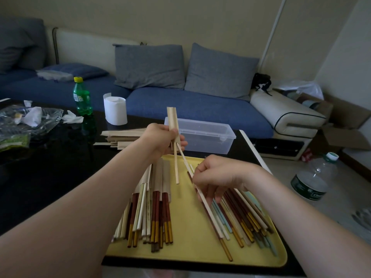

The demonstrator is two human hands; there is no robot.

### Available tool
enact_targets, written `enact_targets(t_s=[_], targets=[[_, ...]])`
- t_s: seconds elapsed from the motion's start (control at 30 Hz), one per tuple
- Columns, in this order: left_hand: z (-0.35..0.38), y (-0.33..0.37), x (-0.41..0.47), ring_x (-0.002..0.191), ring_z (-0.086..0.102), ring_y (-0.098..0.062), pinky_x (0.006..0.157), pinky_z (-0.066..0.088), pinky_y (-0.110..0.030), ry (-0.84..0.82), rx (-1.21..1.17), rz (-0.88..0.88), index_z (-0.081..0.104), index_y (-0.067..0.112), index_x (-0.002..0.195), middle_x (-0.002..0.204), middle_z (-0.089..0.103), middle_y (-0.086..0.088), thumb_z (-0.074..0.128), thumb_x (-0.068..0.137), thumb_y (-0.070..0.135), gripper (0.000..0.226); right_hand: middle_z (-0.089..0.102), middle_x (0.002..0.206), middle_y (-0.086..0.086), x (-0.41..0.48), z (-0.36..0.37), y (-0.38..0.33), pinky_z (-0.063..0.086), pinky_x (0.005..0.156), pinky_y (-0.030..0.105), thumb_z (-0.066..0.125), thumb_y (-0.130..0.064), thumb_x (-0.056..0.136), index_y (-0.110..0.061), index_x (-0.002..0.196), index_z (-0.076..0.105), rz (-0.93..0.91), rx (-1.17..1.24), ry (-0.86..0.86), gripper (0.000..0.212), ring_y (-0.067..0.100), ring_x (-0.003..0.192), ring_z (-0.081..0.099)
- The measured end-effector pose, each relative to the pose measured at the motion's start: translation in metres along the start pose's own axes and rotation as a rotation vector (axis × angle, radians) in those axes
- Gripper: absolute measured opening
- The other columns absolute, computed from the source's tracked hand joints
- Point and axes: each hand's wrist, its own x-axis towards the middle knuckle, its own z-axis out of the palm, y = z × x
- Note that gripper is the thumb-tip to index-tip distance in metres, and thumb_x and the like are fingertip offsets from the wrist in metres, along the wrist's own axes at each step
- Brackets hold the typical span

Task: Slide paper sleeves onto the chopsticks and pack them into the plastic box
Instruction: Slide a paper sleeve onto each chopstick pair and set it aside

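Paper sleeve (172, 121) stands upright over the far edge of the yellow tray (190, 251), pinched in the left hand (160, 139). The right hand (216, 173), nearer over the tray, pinches a long pale chopstick (208, 209) whose axis slants up-left to the sleeve's lower mouth. The plastic box (202, 137) sits just beyond the tray.

Green bottle (82, 97), paper roll (115, 111), blue sofa (200, 109), 2 grey cushions (149, 66)

So it's a glossy black table (50, 167). The yellow tray (190, 251) sits at the near edge, with the clear plastic box (202, 137) just behind it. A loose pile of paper sleeves (120, 137) is left of the box. Farther back are a white paper roll (115, 111), a green bottle (82, 97), a crumpled tissue (71, 117) and a clear plastic bag (26, 121).
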Motion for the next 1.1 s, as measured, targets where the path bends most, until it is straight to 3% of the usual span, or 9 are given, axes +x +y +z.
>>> enact_targets(t_s=[0.2,0.37,0.5,0.67,0.87,1.1], targets=[[0.004,0.001,-0.003,0.089,0.080,-0.026,0.064,0.064,-0.032,-0.096,-0.046,-0.016,0.057,-0.004,0.129,0.111,0.075,-0.020,0.057,0.107,0.009,0.026,0.081,0.090,0.013,0.005,0.004,0.001,0.063,0.066,0.031,0.071,-0.007,0.100,-0.003,0.117,0.071,-0.067,0.347,0.144,0.017,0.023,0.077,0.079],[0.006,0.002,-0.007,0.090,0.080,-0.027,0.065,0.065,-0.035,-0.194,0.048,-0.078,0.062,-0.002,0.125,0.106,0.079,-0.018,0.060,0.105,0.011,0.023,0.083,0.089,0.015,0.020,0.010,0.004,0.066,0.072,0.039,0.084,-0.008,0.093,-0.015,0.129,0.054,-0.086,0.604,0.388,0.047,0.027,0.080,0.082],[0.005,0.001,-0.006,0.087,0.080,-0.028,0.066,0.066,-0.036,-0.193,0.134,-0.138,0.061,0.001,0.123,0.105,0.078,-0.019,0.066,0.102,0.011,0.024,0.082,0.087,0.013,0.021,0.012,0.003,0.068,0.074,0.040,0.087,-0.011,0.092,-0.020,0.131,0.051,-0.094,0.655,0.496,0.054,0.025,0.076,0.081],[0.003,-0.001,-0.001,0.079,0.080,-0.026,0.060,0.064,-0.034,-0.109,0.121,-0.112,0.058,-0.002,0.129,0.109,0.074,-0.023,0.066,0.102,0.010,0.031,0.083,0.093,0.013,0.015,0.011,-0.001,0.068,0.074,0.041,0.087,-0.008,0.090,-0.017,0.126,0.060,-0.047,0.570,0.377,0.046,0.026,0.082,0.083],[-0.007,-0.001,0.006,0.082,0.080,-0.027,0.074,0.067,-0.045,-0.067,0.260,-0.154,0.059,0.004,0.125,0.100,0.078,-0.018,0.073,0.098,0.016,0.034,0.083,0.095,0.014,0.015,0.016,-0.006,0.068,0.071,0.038,0.084,0.003,0.089,-0.016,0.130,0.061,-0.076,0.590,0.362,0.051,0.027,0.087,0.083],[-0.025,0.003,0.004,0.081,0.073,-0.021,0.065,0.057,-0.030,-0.046,0.510,-0.188,0.066,0.011,0.116,0.100,0.076,-0.012,0.066,0.099,0.022,0.021,0.084,0.098,0.010,0.027,0.028,-0.021,0.060,0.060,0.026,0.082,-0.017,0.096,-0.010,0.120,0.074,-0.079,0.464,0.252,0.026,0.018,0.078,0.081]])
